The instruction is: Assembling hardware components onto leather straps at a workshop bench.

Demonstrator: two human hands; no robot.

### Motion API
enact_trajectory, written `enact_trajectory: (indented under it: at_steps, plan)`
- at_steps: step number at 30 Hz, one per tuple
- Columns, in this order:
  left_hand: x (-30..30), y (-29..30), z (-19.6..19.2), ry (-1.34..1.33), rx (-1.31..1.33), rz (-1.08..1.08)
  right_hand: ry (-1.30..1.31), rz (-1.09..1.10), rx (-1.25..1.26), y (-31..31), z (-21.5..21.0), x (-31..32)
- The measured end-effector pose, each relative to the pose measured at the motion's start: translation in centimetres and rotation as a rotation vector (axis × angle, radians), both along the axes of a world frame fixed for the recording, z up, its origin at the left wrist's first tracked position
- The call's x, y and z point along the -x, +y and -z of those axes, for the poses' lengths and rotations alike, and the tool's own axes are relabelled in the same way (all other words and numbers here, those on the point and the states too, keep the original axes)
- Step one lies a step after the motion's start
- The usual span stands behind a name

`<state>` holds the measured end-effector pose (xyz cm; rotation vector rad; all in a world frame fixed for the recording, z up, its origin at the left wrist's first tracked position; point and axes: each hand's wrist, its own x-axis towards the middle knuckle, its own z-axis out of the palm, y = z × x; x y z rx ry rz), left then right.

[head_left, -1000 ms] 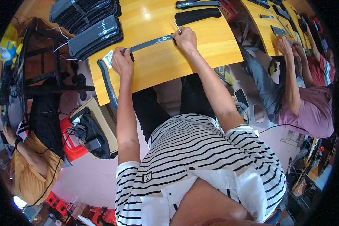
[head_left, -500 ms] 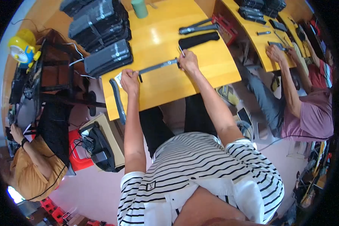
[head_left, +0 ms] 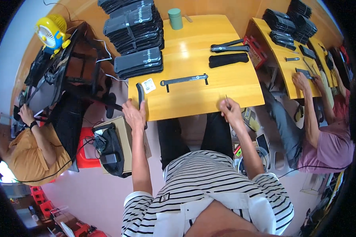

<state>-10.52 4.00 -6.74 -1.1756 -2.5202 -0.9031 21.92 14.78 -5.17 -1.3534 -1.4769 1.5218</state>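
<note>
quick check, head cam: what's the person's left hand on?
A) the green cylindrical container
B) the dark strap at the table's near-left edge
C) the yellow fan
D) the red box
B: the left hand grips the dark strap at the yellow table edge, beside a small white tag; the green container stands far off at the back.

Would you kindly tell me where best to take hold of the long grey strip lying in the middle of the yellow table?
Grip the long grey strip at its bare middle, from the near edge: it lies flat and crosswise, with small tabs near each end.
</note>
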Motion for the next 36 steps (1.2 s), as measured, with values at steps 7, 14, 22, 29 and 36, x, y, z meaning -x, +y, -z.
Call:
enact_trajectory:
  at_steps: [7,14,22,29,36]
  plan:
    - [1.9,-4.0,2.4,-0.346,0.192,0.099,-0.052,-0.221,-0.115,-5.6,3.1,1.1]
    - [-5.4,-1.6,-3.9,-1.143,-0.497,0.163,0.221,-0.438,0.014,-7.2,-1.6,7.6]
    - [-9.1,0.7,-4.0,-1.384,-0.587,0.324,0.34,-0.361,-0.326,-6.9,-1.8,10.7]
    - [-9.0,-1.3,-5.2,-1.645,-0.549,0.478,0.473,-0.378,0.292,-5.7,-5.1,9.6]
    - [-8.1,-1.6,-6.1,-1.562,-0.652,0.389,0.315,-0.488,0.179,-5.0,-5.7,7.7]
